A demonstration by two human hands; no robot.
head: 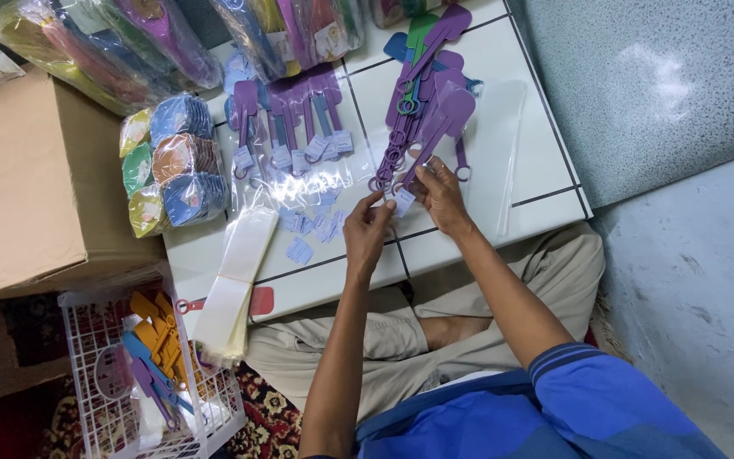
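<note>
Both hands meet over the counter (503, 191): the left hand (367, 231) and right hand (439, 194) pinch a small white tag (403, 202), apparently against purple paddles (435, 119) at twelve o'clock.

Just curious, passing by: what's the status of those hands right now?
Left hand and right hand pinching a small tag. Purple paddles just beyond. Loose tags nearby, nothing blocking.
</note>
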